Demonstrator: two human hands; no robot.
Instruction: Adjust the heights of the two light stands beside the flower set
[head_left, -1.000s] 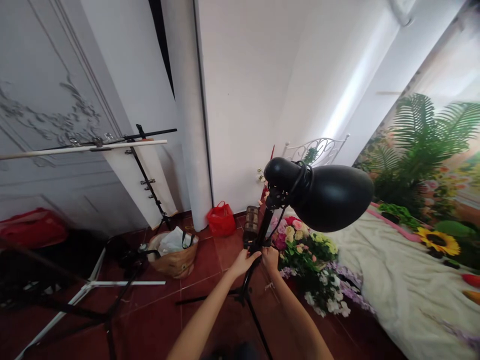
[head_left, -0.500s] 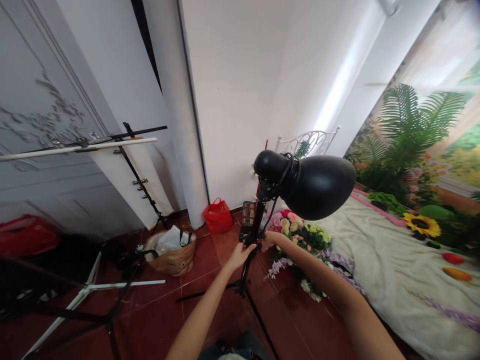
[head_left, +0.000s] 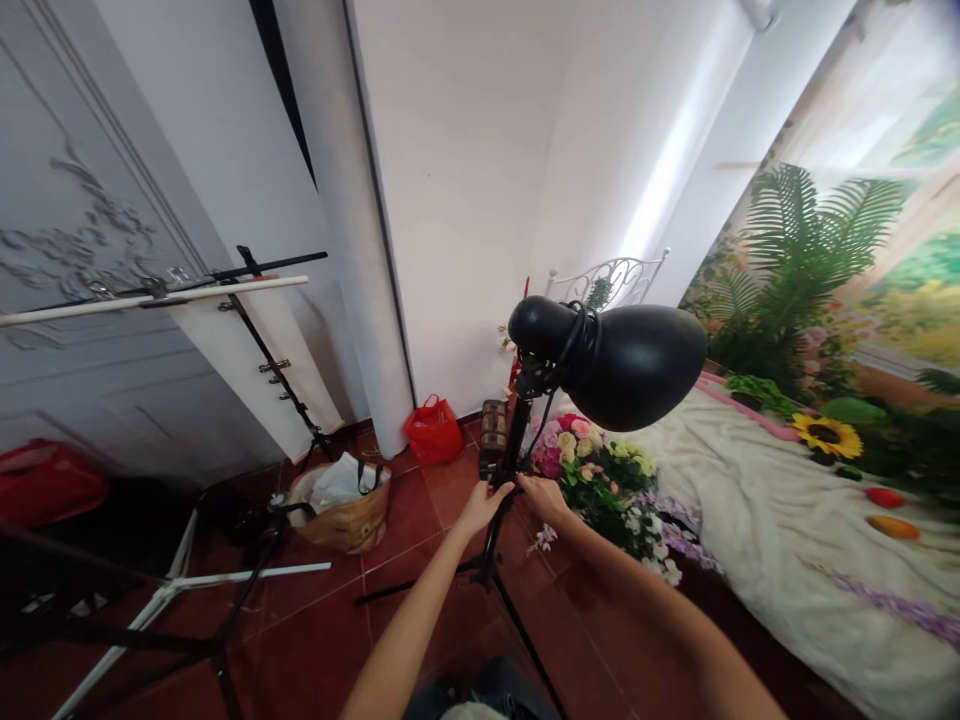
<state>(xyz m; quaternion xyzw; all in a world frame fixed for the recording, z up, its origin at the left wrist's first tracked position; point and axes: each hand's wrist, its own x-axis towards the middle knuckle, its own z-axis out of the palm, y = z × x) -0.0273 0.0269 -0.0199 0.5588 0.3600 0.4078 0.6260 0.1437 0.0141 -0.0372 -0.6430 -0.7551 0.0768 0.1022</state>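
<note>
A black studio lamp (head_left: 645,362) with a dome-shaped reflector and a coiled cable sits on top of a black light stand (head_left: 517,432). My left hand (head_left: 482,507) is closed around the stand's column, below the lamp, beside a dark clamp collar. On the other side, my right hand (head_left: 543,497) is closed at the column at about the same height. Its fingertips reach the stand and are partly hidden, so the exact part they grip is unclear. The stand's legs (head_left: 517,625) are spread on the red tiled floor.
To the left are a wicker basket (head_left: 349,520), a red bag (head_left: 433,432) and a backdrop stand (head_left: 262,345) with clips. Right of the lamp stand lie artificial flowers (head_left: 581,450), beside a cream blanket (head_left: 750,490) with a sunflower (head_left: 826,436). A white pole (head_left: 259,573) extends low at left.
My right hand has shifted slightly down and towards me along the stand. My left hand stays on the column. The view has turned a little to the right.
</note>
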